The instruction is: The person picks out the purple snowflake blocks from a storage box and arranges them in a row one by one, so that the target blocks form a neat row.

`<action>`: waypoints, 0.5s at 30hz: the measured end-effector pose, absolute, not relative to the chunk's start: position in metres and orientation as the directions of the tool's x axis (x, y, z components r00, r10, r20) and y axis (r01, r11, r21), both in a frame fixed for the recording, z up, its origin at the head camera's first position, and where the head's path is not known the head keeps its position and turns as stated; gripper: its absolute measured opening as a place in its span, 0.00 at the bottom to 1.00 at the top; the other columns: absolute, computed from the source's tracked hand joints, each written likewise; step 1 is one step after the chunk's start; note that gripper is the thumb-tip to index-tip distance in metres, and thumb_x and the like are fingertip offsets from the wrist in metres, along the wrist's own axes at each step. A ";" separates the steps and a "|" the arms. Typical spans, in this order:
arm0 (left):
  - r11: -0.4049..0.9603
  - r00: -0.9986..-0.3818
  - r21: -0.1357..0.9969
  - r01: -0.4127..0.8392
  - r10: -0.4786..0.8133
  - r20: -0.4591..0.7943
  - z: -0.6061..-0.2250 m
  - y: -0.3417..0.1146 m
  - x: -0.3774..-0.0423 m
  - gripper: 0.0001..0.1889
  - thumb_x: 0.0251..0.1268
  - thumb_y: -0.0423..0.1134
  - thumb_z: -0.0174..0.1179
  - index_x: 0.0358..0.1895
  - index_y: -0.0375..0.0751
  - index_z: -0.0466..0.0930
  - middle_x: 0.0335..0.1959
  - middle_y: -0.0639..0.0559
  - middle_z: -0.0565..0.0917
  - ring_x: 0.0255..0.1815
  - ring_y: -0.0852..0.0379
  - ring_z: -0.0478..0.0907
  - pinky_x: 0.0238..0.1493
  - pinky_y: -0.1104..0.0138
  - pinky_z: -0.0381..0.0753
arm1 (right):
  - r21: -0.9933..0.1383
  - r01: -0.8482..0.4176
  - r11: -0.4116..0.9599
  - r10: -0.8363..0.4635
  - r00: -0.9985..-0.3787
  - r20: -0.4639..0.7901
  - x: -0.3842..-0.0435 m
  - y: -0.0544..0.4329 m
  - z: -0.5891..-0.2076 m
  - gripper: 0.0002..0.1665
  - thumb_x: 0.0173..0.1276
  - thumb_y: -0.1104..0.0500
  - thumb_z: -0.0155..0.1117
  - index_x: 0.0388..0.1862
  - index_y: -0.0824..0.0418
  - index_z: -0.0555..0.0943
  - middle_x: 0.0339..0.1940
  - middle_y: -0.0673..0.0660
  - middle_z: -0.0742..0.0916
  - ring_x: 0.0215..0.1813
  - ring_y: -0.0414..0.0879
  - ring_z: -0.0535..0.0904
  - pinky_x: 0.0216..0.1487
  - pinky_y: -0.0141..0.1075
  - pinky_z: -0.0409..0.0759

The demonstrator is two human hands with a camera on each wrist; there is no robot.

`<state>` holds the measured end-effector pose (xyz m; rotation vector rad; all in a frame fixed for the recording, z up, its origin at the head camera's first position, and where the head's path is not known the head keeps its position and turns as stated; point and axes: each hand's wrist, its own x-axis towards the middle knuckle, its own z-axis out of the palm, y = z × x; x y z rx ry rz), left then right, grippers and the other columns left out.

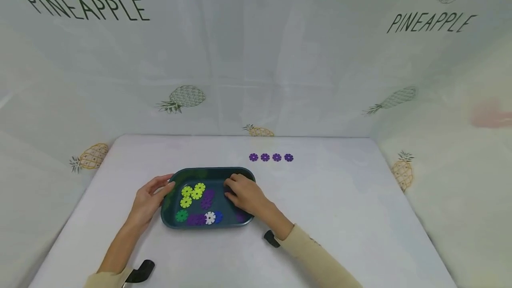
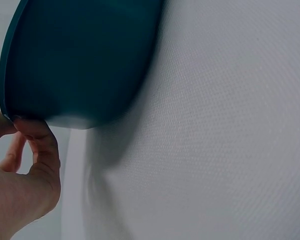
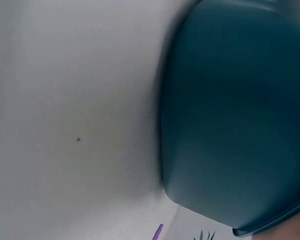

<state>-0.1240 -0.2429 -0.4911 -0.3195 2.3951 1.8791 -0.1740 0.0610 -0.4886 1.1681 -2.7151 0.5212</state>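
A dark teal tray [image 1: 200, 225] stands on the table with several flower-shaped notched discs in it. At its left end my left hand [image 1: 147, 200] pinches the rim between thumb and fingers; the left wrist view shows the same hand [image 2: 27, 165] at the tray wall [image 2: 80, 60]. My right hand [image 1: 247, 194] reaches into the right side of the tray with bent fingers. What lies between its fingertips is too small to make out. Among the discs are yellow-green discs [image 1: 197, 194], purple discs [image 1: 206, 202], a green disc [image 1: 182, 215], a white disc [image 1: 210, 218] and a blue disc [image 1: 218, 217].
Behind the tray, to its right, several purple discs [image 1: 265, 157] lie in a straight, spaced row on the white table [image 1: 340, 208]. A cloth printed with pineapples [image 1: 187, 97] hangs around the table. Dark straps [image 1: 272, 238] sit by both wrists.
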 end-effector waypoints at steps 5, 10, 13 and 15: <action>0.225 -0.974 0.950 -0.217 -0.114 -0.195 -0.490 -0.242 -0.122 0.31 0.75 0.57 0.60 0.71 0.40 0.71 0.61 0.50 0.73 0.49 0.62 0.77 0.46 0.71 0.81 | -0.143 -0.719 0.680 -0.692 -0.694 0.200 -0.171 0.060 -0.486 0.16 0.70 0.52 0.73 0.51 0.58 0.85 0.43 0.53 0.86 0.44 0.43 0.82 0.49 0.33 0.81; 0.232 -0.973 0.947 -0.221 -0.119 -0.198 -0.490 -0.243 -0.122 0.32 0.75 0.57 0.60 0.72 0.40 0.71 0.61 0.50 0.73 0.49 0.63 0.76 0.45 0.72 0.81 | -0.094 -0.726 0.682 -0.709 -0.687 0.159 -0.171 0.059 -0.486 0.14 0.71 0.52 0.72 0.51 0.55 0.87 0.44 0.51 0.87 0.45 0.43 0.83 0.49 0.32 0.81; 0.232 -0.973 0.947 -0.220 -0.118 -0.197 -0.490 -0.243 -0.123 0.32 0.75 0.57 0.60 0.72 0.40 0.70 0.61 0.50 0.73 0.49 0.63 0.76 0.45 0.71 0.81 | -0.098 -0.731 0.675 -0.714 -0.681 0.161 -0.172 0.059 -0.487 0.13 0.71 0.52 0.72 0.52 0.54 0.88 0.44 0.51 0.87 0.45 0.42 0.83 0.49 0.32 0.81; 0.235 -0.973 0.946 -0.222 -0.120 -0.198 -0.490 -0.243 -0.123 0.32 0.75 0.57 0.60 0.72 0.40 0.70 0.61 0.50 0.73 0.49 0.63 0.76 0.46 0.71 0.81 | -0.117 -0.739 0.664 -0.717 -0.673 0.182 -0.173 0.059 -0.488 0.13 0.70 0.54 0.73 0.51 0.53 0.88 0.43 0.50 0.86 0.44 0.42 0.83 0.48 0.31 0.80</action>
